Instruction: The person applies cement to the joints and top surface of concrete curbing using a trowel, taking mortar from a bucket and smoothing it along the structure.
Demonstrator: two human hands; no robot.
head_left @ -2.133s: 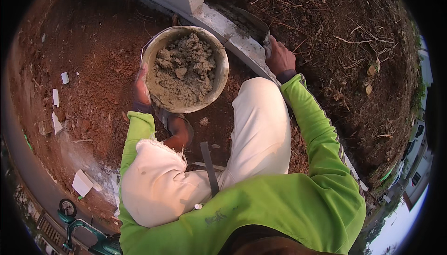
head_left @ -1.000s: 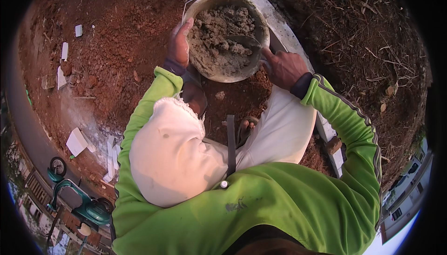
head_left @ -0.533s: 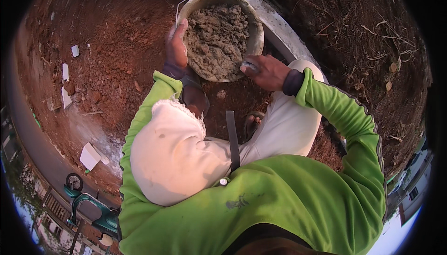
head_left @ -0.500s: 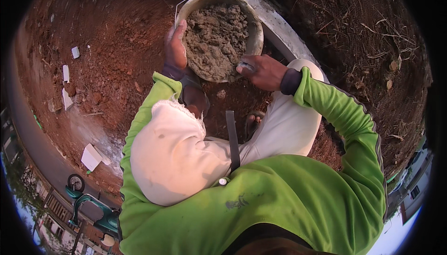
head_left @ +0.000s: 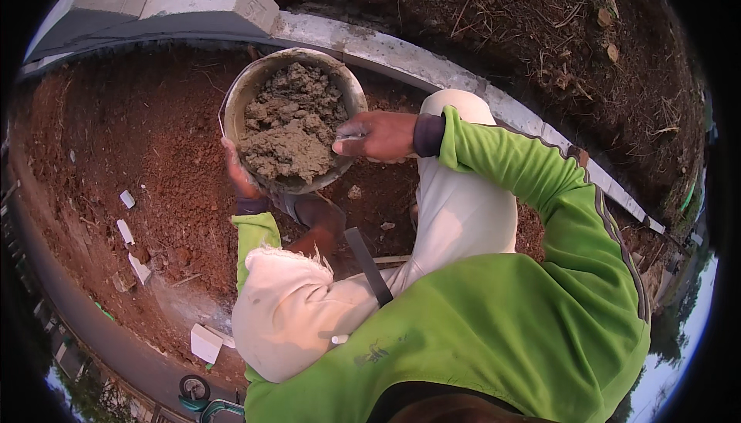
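A round bucket of wet grey-brown mortar stands tilted in front of me, its thin wire handle hanging along the left side. My left hand is closed around the bucket's near left wall, some fingers hidden behind it. At the right rim is my right hand, closed in a fist over the edge of the mortar, with grey smears on the thumb and fingers. What it grips, if anything, I cannot make out. The mortar is lumpy at the far side and heaped smoother at the near side.
Beyond the bucket runs a low concrete ledge, with pale blocks on it at far left. Reddish soil lies around, with white block pieces at left. My bent legs flank the near side; dry grass covers the far right bank.
The view has swung, bringing the pale blocks into sight. The right hand has shifted inward over the bucket's rim, and the near mortar looks smoother and more heaped. The left hand stays on the bucket.
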